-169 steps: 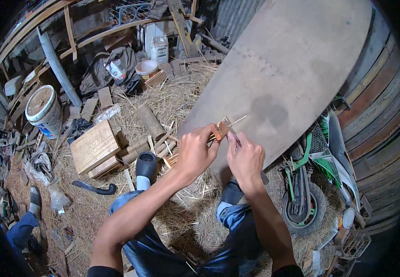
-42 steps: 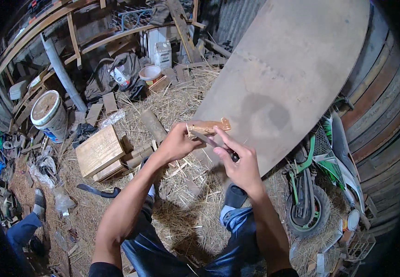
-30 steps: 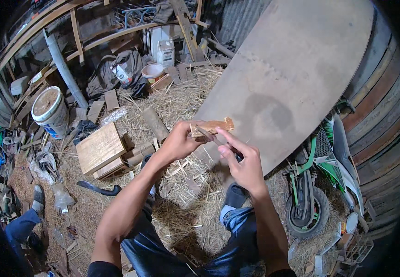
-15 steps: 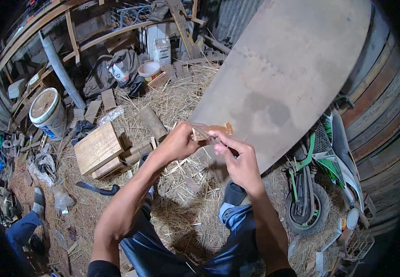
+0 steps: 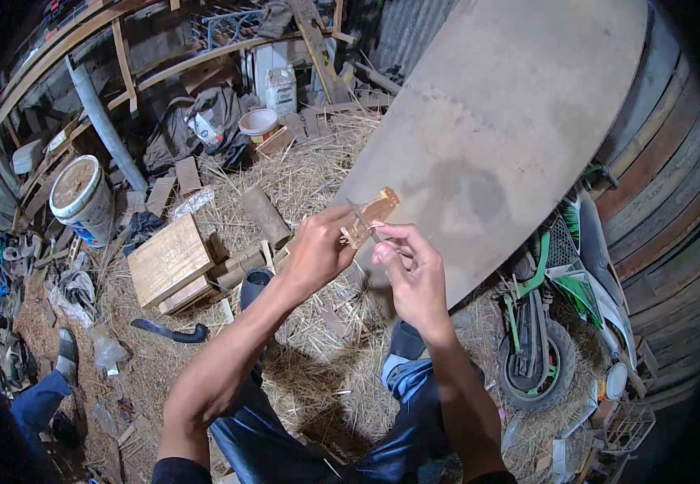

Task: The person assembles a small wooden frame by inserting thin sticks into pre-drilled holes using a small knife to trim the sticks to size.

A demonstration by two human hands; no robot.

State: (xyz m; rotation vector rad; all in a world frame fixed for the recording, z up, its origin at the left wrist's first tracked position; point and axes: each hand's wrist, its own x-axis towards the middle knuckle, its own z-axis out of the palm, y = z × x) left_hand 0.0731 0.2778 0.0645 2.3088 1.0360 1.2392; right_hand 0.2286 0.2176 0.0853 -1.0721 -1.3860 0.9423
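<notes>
Both hands are up in front of the chest over the straw floor. Left hand is wrapped around one end of a small orange-brown carved piece of wood, which sticks up and to the right, tilted, out of the fist. Right hand is pinched shut on a thin dark-handled knife, its blade laid across the wood just beside the left thumb. Behind them a big grey rounded board leans at an angle. Off to the left there's a pale wooden box, a short wooden log, a black curved sheath-like thing on the straw, and a white plastic bucket further out. A green and white motorbike sits on the right. Knees in dark jeans show at the bottom.
</notes>
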